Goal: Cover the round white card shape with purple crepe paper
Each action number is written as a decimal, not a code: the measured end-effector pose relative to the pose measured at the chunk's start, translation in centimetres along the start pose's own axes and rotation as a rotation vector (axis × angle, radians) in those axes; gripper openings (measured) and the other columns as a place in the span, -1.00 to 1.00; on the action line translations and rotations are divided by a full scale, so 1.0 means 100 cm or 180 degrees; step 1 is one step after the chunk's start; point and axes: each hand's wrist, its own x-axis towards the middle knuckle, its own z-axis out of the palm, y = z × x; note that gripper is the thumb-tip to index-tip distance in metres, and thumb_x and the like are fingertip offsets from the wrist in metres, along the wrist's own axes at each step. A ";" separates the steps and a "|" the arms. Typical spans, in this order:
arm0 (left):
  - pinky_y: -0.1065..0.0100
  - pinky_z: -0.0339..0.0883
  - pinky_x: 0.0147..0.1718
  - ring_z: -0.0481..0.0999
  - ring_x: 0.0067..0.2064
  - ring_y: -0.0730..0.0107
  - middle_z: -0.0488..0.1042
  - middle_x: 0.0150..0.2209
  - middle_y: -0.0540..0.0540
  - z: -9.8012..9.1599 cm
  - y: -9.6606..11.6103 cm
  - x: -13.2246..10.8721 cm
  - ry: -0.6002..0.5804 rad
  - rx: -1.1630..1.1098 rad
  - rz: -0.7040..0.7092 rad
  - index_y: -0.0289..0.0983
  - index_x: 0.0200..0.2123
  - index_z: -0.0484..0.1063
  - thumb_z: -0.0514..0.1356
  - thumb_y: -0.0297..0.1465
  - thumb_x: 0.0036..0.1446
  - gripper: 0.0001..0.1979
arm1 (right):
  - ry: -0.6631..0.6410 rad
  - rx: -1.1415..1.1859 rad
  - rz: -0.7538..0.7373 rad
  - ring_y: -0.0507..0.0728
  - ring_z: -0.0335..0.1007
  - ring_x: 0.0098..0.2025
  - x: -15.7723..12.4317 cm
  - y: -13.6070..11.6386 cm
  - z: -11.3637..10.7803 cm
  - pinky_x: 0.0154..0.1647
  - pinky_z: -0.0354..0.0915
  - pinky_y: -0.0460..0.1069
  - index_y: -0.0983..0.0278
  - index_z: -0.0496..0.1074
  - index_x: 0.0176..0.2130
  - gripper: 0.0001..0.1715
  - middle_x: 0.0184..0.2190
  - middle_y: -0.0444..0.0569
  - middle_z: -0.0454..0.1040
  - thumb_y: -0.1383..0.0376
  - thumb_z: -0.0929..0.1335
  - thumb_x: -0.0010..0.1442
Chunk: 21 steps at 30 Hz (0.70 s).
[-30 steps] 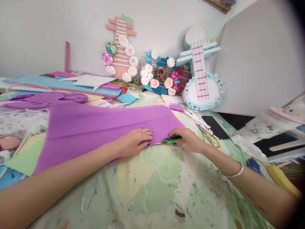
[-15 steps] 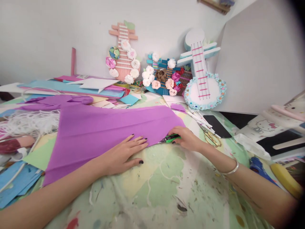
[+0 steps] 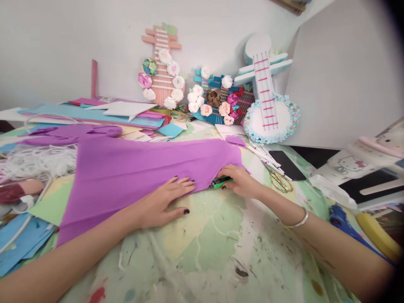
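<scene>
A large purple sheet, creased lengthwise, lies across the cloth-covered table. My left hand rests flat on its near edge, fingers stretched out and thumb apart. At the sheet's right end, my right hand is closed around what look like scissors with green and black handles. They point left, at the near edge of the sheet; their blades are mostly hidden. A narrow bit of purple shows just beyond the right hand's knuckles.
Flower-trimmed model instruments lean along the wall, a white and blue one at right. Coloured sheets and white cord lie left. Gold-handled scissors, a black phone and a blue glue gun lie right.
My right hand has moved left with the scissors, further along the sheet's near edge, and the blades now show less. The left hand stays flat on the sheet. The view has shifted slightly.
</scene>
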 end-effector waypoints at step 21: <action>0.08 -0.29 0.28 -0.03 0.32 0.20 0.00 0.32 -0.06 0.001 0.002 0.001 -0.0128 0.0164 0.0064 -0.09 0.32 -0.19 0.03 -0.09 0.20 -0.30 | 0.0036 -0.0033 0.0273 0.18 0.38 -0.16 -0.023 -0.004 -0.011 -0.14 0.24 0.05 0.27 0.43 -0.22 -0.69 -0.22 0.01 0.51 0.50 0.35 -0.02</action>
